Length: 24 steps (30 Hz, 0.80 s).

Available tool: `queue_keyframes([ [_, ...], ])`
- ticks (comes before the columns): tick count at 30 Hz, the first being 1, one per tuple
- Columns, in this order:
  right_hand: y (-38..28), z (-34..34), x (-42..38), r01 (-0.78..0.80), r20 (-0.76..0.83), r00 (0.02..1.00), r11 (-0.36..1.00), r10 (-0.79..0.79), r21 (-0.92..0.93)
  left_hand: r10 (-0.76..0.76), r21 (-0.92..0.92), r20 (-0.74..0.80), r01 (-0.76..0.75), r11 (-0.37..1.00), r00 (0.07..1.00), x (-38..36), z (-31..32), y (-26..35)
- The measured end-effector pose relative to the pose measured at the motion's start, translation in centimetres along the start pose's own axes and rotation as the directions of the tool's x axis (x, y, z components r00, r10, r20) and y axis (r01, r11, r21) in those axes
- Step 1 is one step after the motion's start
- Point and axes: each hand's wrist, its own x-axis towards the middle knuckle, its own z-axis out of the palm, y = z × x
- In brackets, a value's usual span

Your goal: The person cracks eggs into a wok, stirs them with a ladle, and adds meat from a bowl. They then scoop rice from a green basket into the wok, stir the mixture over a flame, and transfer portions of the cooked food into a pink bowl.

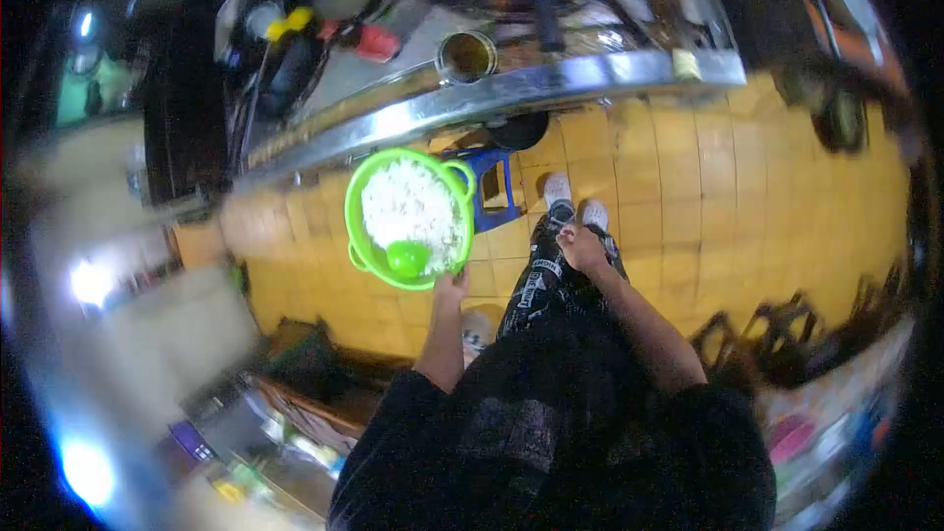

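Note:
A bright green basin (356, 221) with loop handles is held by its near rim in my left hand (451, 285). White grains that look like cooked rice (408, 202) fill much of it. On the rice, towards the near side, lies a small green bowl or scoop (407, 258). My right hand (584, 248) hangs in front of my legs, loosely curled with nothing visible in it. The far side of the basin is close to the metal counter edge (393, 121).
Under the counter stands a blue plastic stool (503, 211). An open round container (466, 57) sits near the counter's edge, with a red object (377, 43) to its left. Yellow tiles (678, 177) cover the floor. Dark racks or chairs (782, 329) stand at the right.

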Motion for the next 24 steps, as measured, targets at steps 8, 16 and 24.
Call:
queue_keyframes([
  [8,-11.8,-4.0,7.7,0.365,0.422,0.889,0.832,-0.178,-0.418,0.883,0.906,-0.175,-0.281,0.318,0.435,-7.4,4.0,0.2],
  [16,-21.8,1.5,12.3,0.731,0.802,0.568,0.562,-0.186,-0.387,0.926,0.804,-0.248,-0.472,0.361,0.285,-5.6,5.6,5.6],
  [24,-27.4,7.2,14.3,0.848,0.912,0.383,0.448,-0.147,-0.284,0.913,0.623,-0.057,-0.7,0.349,0.404,-5.1,4.6,8.7],
])
